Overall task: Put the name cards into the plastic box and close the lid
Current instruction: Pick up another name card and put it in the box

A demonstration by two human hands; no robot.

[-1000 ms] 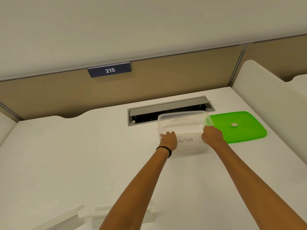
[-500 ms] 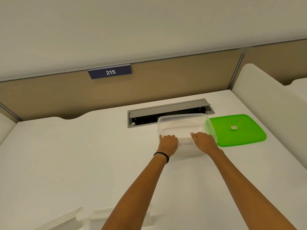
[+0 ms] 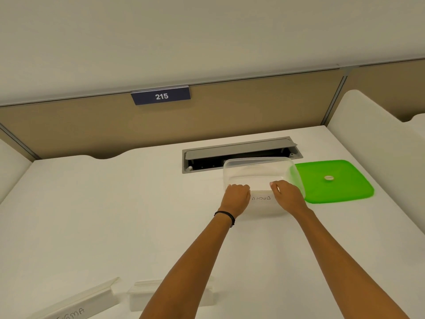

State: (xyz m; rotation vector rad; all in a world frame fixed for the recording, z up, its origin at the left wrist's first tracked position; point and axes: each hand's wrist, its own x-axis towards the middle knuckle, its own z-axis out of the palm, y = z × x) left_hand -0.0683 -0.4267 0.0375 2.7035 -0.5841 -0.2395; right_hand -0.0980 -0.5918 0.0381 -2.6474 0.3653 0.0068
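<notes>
A clear plastic box (image 3: 257, 168) stands open on the white desk (image 3: 115, 215). Its green lid (image 3: 333, 189) lies flat just to its right. A white name card (image 3: 261, 200) with handwritten letters shows through the box's near wall, between my hands. My left hand (image 3: 236, 196) grips the card's left end and my right hand (image 3: 287, 196) grips its right end, fingers curled over the box's near rim. Two more name cards lie near the desk's front: one lettered (image 3: 76, 305), one (image 3: 142, 295) partly hidden by my left arm.
A grey cable hatch (image 3: 239, 149) is open right behind the box. A beige partition with a "215" sign (image 3: 161, 96) closes the back. A white divider (image 3: 368, 139) borders the desk on the right, another on the left.
My hands have come closer together and lowered the card deeper into the box. Its lettering is now partly cut off. The box, the lid and the other cards stayed put.
</notes>
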